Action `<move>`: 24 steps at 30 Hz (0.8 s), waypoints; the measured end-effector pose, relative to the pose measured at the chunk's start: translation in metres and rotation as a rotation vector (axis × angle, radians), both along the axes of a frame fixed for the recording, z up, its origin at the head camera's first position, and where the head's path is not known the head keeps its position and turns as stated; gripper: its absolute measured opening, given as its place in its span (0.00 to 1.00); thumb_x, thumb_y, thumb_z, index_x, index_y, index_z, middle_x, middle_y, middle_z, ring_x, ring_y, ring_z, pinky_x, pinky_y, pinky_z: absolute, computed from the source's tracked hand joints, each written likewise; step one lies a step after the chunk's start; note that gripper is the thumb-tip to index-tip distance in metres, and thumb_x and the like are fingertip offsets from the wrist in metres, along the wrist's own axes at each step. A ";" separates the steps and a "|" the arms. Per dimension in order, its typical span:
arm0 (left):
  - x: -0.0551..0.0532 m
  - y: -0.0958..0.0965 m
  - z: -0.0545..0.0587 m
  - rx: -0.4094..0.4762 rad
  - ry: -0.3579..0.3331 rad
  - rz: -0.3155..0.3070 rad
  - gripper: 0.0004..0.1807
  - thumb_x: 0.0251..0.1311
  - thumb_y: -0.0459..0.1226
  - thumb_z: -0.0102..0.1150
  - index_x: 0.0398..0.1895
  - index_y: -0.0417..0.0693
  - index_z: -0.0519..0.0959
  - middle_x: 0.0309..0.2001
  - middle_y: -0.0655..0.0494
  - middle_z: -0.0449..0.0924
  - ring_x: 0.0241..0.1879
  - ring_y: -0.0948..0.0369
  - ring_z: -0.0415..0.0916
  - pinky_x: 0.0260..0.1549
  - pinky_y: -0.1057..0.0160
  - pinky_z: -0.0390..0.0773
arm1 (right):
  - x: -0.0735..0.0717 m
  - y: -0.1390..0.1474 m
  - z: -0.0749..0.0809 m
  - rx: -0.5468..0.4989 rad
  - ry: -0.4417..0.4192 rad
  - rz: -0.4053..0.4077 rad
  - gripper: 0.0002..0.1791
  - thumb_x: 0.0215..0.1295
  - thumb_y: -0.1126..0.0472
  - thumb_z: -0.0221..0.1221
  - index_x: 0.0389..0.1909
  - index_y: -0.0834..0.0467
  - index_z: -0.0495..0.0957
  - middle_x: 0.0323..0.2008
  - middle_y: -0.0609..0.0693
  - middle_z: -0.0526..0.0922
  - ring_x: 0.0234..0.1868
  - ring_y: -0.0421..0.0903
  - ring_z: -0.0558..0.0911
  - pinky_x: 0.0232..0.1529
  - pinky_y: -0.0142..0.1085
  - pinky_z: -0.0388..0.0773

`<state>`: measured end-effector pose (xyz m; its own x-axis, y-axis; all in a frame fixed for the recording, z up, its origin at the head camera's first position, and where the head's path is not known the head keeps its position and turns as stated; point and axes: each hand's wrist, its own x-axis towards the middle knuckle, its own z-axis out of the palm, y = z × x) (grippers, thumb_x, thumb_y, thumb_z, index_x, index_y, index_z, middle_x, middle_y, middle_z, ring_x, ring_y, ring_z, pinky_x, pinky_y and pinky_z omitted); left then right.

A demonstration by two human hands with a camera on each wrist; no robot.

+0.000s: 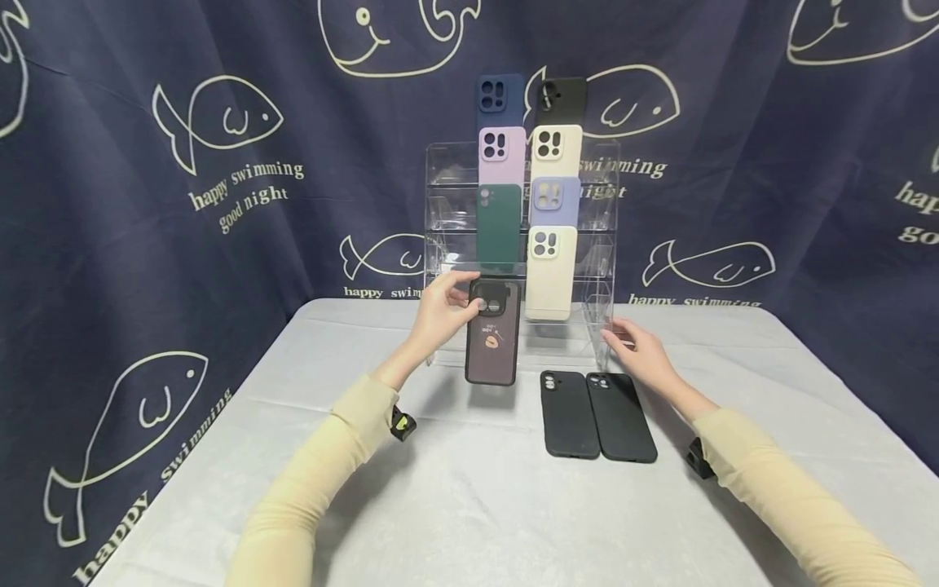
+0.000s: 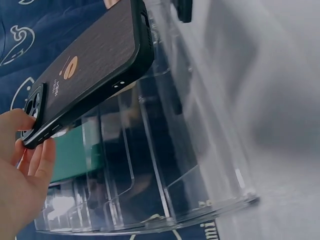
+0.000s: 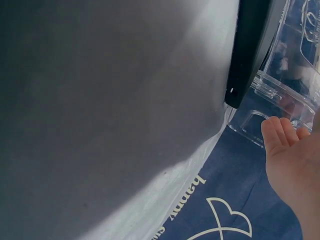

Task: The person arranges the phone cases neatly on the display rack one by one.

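Observation:
My left hand [image 1: 444,308] pinches the upper left corner, by the camera cutout, of a dark phone case [image 1: 493,346]. That case has a black rim and a small orange print, and hangs upright before the clear tiered stand [image 1: 433,214]. In the left wrist view, the thumb and fingers of the left hand [image 2: 27,172] hold its camera end. The right hand [image 1: 641,350] is at the stand's lower right side, fingers fairly straight; whether it touches the side is hard to tell. Two black phone cases [image 1: 570,416] lie side by side on the table near it.
Several phone cases stand on the tiers: navy [image 1: 501,102], black [image 1: 570,98], lilac [image 1: 506,159], cream [image 1: 557,155], periwinkle [image 1: 565,208], green [image 1: 499,224] and a lower cream case [image 1: 550,281]. A pale cloth covers the table [image 1: 469,505]. Behind hangs a dark blue fish-patterned curtain [image 1: 235,179].

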<state>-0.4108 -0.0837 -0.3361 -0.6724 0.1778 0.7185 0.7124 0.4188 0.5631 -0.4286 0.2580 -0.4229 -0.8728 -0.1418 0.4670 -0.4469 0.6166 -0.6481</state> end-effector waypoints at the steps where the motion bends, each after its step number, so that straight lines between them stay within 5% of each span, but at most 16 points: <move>1: -0.001 0.001 0.003 0.006 0.012 0.000 0.21 0.49 0.26 0.63 0.50 0.35 0.77 0.44 0.42 0.77 0.32 0.53 0.80 0.36 0.72 0.83 | 0.000 0.000 0.000 0.001 -0.002 -0.002 0.27 0.70 0.54 0.51 0.58 0.72 0.67 0.51 0.71 0.77 0.53 0.64 0.77 0.54 0.52 0.76; 24: -0.037 0.008 0.043 0.102 0.089 0.068 0.22 0.52 0.26 0.62 0.53 0.35 0.76 0.48 0.42 0.73 0.39 0.53 0.79 0.41 0.71 0.83 | -0.001 0.000 0.000 0.002 -0.010 -0.005 0.26 0.69 0.54 0.52 0.58 0.71 0.68 0.51 0.70 0.77 0.52 0.64 0.77 0.54 0.53 0.76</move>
